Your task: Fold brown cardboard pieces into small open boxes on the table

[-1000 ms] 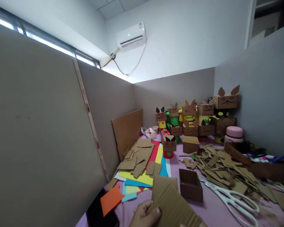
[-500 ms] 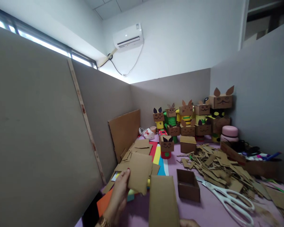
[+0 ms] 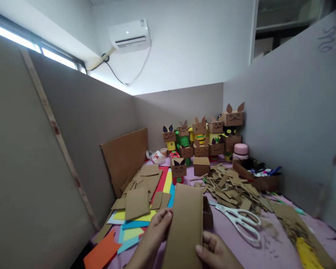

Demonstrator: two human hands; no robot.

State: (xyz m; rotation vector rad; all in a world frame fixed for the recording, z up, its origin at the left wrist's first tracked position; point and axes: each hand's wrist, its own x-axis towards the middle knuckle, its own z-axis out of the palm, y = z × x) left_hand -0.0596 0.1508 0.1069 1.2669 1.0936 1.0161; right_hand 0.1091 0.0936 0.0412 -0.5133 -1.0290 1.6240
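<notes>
A long strip of brown cardboard (image 3: 184, 224) stands tilted in front of me, held from both sides. My left hand (image 3: 159, 228) is closed on its left edge, and my right hand (image 3: 212, 246) grips the right edge lower down, thumb on the face. Behind the strip, partly hidden, sits a small open cardboard box (image 3: 208, 213). To the left, a cardboard piece (image 3: 137, 203) lies on coloured paper sheets. White-handled scissors (image 3: 240, 220) rest on the purple tablecloth to the right of my hands.
Cardboard animal figures (image 3: 200, 129) stand in rows at the back. A heap of cardboard scraps (image 3: 229, 186) lies right of centre, with a supply box (image 3: 266, 181) beyond. A large cardboard sheet (image 3: 126, 157) leans on the left partition. Orange paper (image 3: 102, 250) lies front left.
My left hand has let go of the cardboard piece, now lying on the coloured papers, and has taken the strip's left edge. The strip has risen slightly. My view has turned right.
</notes>
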